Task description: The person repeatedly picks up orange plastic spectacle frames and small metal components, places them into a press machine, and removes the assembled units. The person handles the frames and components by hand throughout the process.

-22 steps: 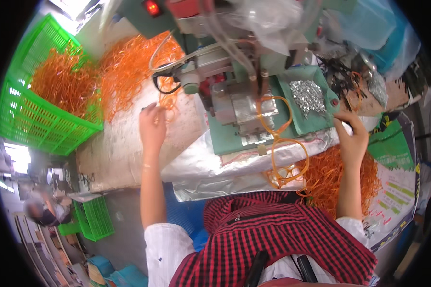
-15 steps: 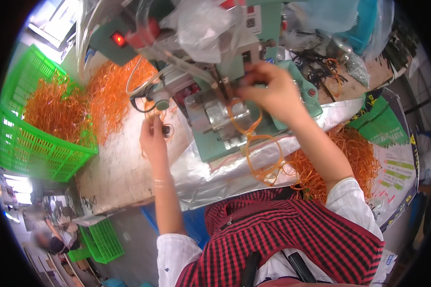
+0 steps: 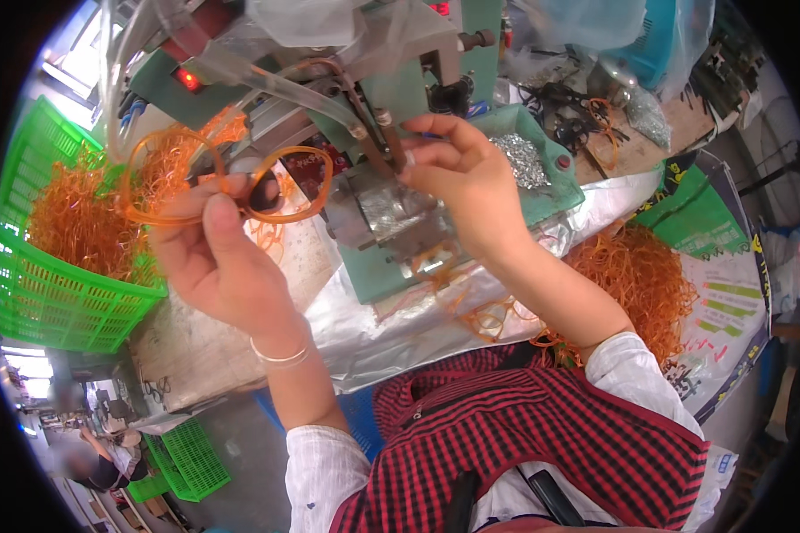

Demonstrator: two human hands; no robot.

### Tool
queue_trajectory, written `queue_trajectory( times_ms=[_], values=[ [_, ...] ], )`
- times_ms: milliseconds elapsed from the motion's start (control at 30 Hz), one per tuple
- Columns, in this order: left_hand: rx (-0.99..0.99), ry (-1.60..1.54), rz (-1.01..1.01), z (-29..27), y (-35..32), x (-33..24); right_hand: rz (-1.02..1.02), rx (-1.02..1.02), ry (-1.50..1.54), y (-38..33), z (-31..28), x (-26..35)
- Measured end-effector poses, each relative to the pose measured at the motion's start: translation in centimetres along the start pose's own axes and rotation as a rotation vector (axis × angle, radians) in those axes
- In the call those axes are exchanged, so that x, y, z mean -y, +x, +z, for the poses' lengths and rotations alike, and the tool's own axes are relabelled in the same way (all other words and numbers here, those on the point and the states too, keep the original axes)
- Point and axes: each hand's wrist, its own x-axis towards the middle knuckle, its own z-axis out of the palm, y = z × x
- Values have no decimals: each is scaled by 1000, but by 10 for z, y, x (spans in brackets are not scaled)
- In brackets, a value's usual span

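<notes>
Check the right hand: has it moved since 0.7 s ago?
Yes. The right hand has left the tray of small metal parts and gone left to the green machine's press head.

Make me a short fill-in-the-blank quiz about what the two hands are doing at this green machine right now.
1. The left hand holds loops of ____ coloured cord.
2. The right hand reaches to the ____ coloured machine.
3. On the person's left, a green ____ is filled with more orange loops.
4. The tray behind the right hand holds small ____ coloured metal pieces.

Missing words: orange; green; basket; silver
</notes>
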Motion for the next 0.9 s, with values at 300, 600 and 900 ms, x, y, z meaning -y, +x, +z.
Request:
queue_trajectory(
  times_ms=[300, 600, 900],
  values=[
    [-23, 25, -13, -1, -2, 1, -128, -4, -124, 2, -7, -18],
    [92, -143, -125, -19, -27, -5, -259, 6, -342, 0, -14, -22],
    [-4, 85, 46, 7, 6, 10, -240, -130, 121, -13, 2, -48]
  ],
)
